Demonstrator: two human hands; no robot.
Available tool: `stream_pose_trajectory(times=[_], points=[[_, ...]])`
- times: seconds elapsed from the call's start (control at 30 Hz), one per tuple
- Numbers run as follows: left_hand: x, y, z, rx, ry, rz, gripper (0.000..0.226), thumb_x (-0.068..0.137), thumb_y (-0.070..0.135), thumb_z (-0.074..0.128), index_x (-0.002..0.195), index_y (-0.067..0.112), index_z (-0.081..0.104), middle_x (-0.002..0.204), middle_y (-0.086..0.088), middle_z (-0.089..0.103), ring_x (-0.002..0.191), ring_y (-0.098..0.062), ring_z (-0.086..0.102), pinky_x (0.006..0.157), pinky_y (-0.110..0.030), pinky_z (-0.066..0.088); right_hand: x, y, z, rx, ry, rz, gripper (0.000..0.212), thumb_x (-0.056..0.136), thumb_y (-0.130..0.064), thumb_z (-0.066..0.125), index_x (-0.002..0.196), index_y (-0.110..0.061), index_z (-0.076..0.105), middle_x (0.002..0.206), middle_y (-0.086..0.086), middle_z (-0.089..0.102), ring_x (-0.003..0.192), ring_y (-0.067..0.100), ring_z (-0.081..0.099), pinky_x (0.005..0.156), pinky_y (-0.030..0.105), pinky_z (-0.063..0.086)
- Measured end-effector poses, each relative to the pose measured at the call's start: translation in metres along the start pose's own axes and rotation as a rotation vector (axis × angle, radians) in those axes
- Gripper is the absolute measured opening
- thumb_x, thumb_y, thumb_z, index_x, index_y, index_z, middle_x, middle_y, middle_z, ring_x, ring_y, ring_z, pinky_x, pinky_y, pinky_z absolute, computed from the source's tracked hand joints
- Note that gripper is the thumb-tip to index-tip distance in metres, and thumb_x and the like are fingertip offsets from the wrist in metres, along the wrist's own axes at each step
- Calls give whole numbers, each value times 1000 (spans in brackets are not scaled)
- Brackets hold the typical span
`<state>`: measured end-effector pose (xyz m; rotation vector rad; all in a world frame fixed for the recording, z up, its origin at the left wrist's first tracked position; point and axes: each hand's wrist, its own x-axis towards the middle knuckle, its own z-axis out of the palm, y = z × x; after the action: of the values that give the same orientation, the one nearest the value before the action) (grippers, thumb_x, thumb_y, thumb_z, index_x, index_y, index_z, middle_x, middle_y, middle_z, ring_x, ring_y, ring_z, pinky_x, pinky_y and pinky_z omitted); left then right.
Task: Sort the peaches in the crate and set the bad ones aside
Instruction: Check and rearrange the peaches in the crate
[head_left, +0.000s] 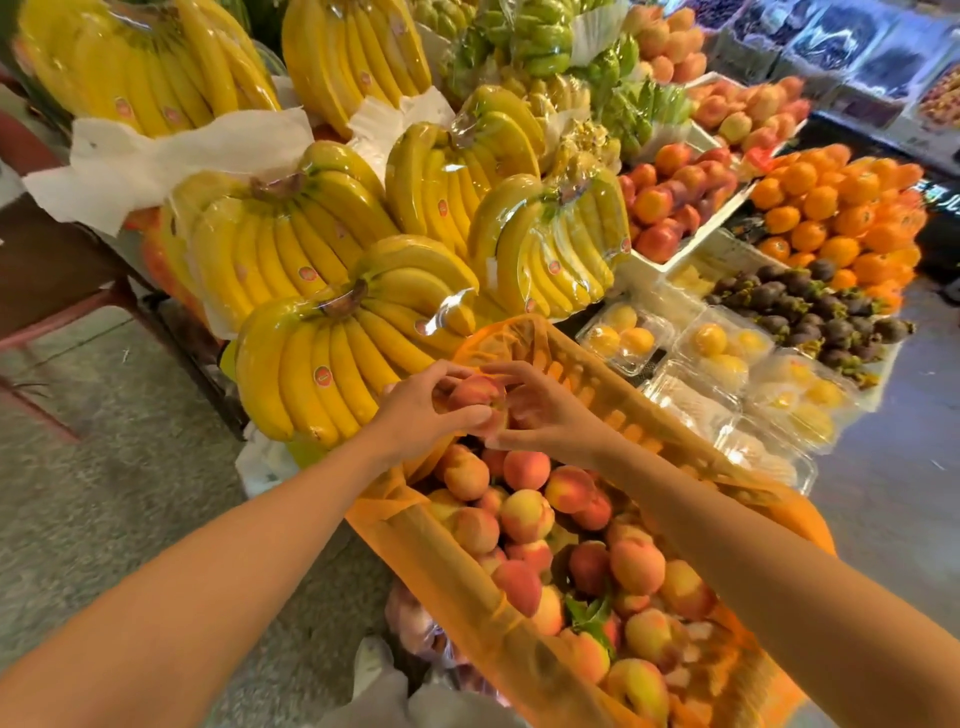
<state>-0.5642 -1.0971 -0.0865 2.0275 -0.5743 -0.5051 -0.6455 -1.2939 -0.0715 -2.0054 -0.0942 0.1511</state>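
Note:
An orange plastic crate (649, 421), lined with orange film, runs from the centre to the bottom right and is full of pink-yellow peaches (524, 514). Above its far end, one peach (475, 395) is held between both hands. My left hand (421, 410) grips it from the left, thumb under it and fingers curled over the top. My right hand (530, 410) holds its right side with curled fingertips. A few green leaves (589, 613) lie among the peaches.
Wrapped banana bunches (322, 353) crowd right behind and left of the crate. Clear clamshell boxes of yellow fruit (727, 358) sit to its right, with mangosteens (815, 306) and oranges (841, 208) beyond. A bag of fruit (415, 623) lies on the concrete floor (130, 467).

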Motion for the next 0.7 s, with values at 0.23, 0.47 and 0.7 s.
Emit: stream_pose_trajectory(times=[0.23, 0.47, 0.7], points=[[-7, -1, -8, 142, -30, 48, 57, 69, 78, 48, 109, 41, 62, 109, 16, 63, 111, -9, 52, 104, -46, 36, -4, 1, 18, -40, 75, 18, 55, 79, -31, 78, 126, -28, 51, 116, -8, 58, 95, 10, 62, 82, 34, 56], [-30, -24, -23, 117, -50, 84, 44, 92, 37, 49, 132, 20, 52, 138, 3, 49, 130, -12, 41, 110, -36, 34, -11, 30, 48, -232, -90, 130, 60, 77, -48, 75, 129, -27, 54, 116, -8, 60, 98, 4, 59, 87, 35, 54], [-42, -37, -26, 56, -29, 61, 41, 100, 19, 45, 141, 17, 43, 148, 3, 40, 134, -6, 34, 107, -19, 26, 9, 40, 94, -666, -88, 120, 62, 81, -55, 67, 136, -35, 47, 125, -9, 58, 113, 19, 46, 80, 33, 26]])
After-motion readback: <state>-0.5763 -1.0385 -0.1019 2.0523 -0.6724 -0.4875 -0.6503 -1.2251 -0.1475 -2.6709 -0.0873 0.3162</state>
